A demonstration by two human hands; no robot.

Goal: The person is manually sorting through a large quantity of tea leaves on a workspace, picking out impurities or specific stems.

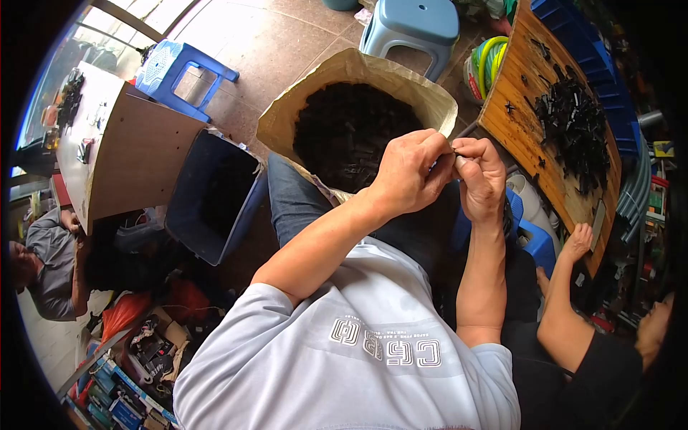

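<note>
Hovering just beside the right rim of the sack (pixel 441 97), a small dark piece (pixel 458 155) was held at the fingertips. The right hand (pixel 482 179) was drawn narrow, thumb and forefinger closed on it; the left hand (pixel 410 172) was curled in against the same spot, but its tips were partly hidden and its own grip could not be told. Progress: one piece was in hand, its handling judged to be partway. A great many black pieces (pixel 351 122) were contained in the sack, below its rim; a further black pile (pixel 573 122) was spread on the wooden table (pixel 512 136), from its middle toward its right edge, with strays by the left edge. Much was judged to be left, though which heap was finished and which waiting could not be told. Around: a co-worker's hand (pixel 577 242) was rested at the wooden table's near corner, beside a flat strip (pixel 598 222). A blue bin (pixel 249 206) was placed left of the sack; along the left edge of a pale desk (pixel 102 125), a smaller dark heap (pixel 69 93) was noted. In the way: the sack's near rim was partly screened by the left forearm.
</note>
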